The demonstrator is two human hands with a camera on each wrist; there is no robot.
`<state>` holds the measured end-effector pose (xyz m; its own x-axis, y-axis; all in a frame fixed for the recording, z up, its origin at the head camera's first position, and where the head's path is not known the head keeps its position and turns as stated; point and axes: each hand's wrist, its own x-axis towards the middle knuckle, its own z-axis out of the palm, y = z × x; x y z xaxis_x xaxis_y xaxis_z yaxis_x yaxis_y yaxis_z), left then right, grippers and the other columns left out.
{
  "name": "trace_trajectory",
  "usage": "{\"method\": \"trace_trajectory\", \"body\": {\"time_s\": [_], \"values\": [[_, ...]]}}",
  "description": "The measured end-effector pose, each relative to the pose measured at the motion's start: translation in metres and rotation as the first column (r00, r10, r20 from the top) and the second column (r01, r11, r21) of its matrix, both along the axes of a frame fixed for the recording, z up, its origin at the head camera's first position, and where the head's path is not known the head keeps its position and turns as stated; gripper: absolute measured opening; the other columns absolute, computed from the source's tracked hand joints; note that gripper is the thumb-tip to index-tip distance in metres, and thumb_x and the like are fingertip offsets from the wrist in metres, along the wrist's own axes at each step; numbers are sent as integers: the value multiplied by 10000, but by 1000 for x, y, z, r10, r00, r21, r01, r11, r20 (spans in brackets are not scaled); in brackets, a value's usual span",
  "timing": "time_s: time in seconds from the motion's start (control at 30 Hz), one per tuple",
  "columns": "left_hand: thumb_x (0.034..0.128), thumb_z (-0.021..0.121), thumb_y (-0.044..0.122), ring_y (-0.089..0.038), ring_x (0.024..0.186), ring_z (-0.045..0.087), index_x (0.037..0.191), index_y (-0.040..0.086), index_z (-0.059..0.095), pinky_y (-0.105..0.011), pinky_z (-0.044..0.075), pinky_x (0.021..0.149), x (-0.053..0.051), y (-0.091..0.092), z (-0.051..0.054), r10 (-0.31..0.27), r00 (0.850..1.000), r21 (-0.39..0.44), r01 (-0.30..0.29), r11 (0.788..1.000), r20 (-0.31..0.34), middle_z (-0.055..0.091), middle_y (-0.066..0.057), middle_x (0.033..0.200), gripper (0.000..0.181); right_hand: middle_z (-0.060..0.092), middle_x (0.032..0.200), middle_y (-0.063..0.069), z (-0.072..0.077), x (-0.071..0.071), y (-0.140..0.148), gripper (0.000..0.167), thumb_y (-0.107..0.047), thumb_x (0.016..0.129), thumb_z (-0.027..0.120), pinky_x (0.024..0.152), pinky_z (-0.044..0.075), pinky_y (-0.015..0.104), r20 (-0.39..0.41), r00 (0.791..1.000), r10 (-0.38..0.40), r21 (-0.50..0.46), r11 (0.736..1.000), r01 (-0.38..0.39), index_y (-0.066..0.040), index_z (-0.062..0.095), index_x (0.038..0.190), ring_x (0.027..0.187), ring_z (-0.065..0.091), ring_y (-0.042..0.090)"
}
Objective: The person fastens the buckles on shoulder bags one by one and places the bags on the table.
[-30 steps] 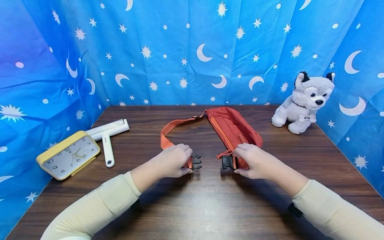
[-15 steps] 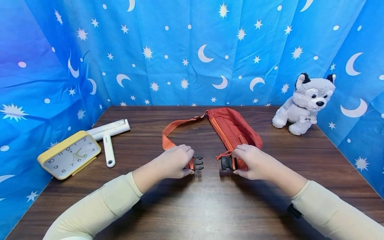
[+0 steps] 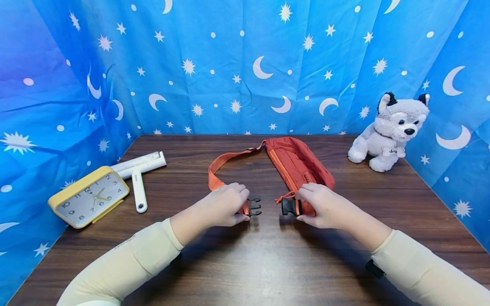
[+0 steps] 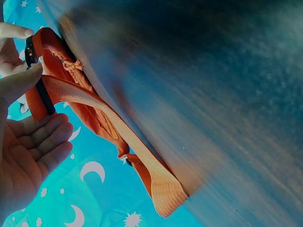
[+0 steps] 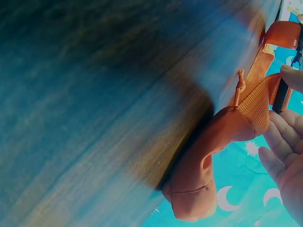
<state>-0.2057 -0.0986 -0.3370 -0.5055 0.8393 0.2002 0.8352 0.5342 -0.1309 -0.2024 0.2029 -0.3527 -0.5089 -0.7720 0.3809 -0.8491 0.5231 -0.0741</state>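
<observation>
A red waist bag [image 3: 300, 163] with an orange zip lies on the wooden table, its orange strap [image 3: 220, 165] looping out to the left. My left hand [image 3: 226, 205] pinches the strap end at the black prong half of the buckle [image 3: 255, 207]. The black socket half [image 3: 289, 207] is pinched at the bag's near end by my right hand [image 3: 323, 206]. The two halves face each other, apart by a small gap. In the left wrist view, thumb and fingers hold the black buckle bar [image 4: 45, 97]. The right wrist view shows the socket half [image 5: 281, 94] between thumb and fingers.
At the left stands a yellow alarm clock [image 3: 89, 196], touching or close to a white T-shaped tool [image 3: 139, 182] with a handle. A grey-and-white plush dog [image 3: 386, 131] sits at the back right. A blue curtain [image 3: 229, 63] with moons and stars borders the table.
My left hand has moved slightly to the right with the prong half, and my right hand slightly left. The gap between the buckle halves is narrower.
</observation>
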Motion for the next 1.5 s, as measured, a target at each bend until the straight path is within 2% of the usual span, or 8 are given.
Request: {"method": "trace_trajectory", "body": {"time_s": [0.27,1.17,1.5], "values": [[784,739,365,-149,686,471,841,92,535,-290,409,614,0,2,3,7,1000,-11,-6,1000,22,476,21,746,345,548,863,-6,1,0,-1,380,-255,698,817,665,468,306,10,1000,-1,-10,1000,1,-66,582,930,763,507,95],[781,736,362,-129,674,453,842,99,532,-280,397,600,2,6,1,5,1000,-23,-5,1000,3,449,40,738,339,542,862,-15,-2,0,-4,382,-254,692,820,654,459,303,13,1000,7,-31,1000,-7,-76,576,925,754,498,91],[782,737,365,-139,677,465,833,103,533,-281,398,598,5,6,4,5,1000,-19,-5,1000,17,453,36,733,337,536,870,-20,-1,2,-6,385,-264,698,818,658,459,293,39,999,-24,-17,1000,25,-82,577,936,764,486,85]]}}
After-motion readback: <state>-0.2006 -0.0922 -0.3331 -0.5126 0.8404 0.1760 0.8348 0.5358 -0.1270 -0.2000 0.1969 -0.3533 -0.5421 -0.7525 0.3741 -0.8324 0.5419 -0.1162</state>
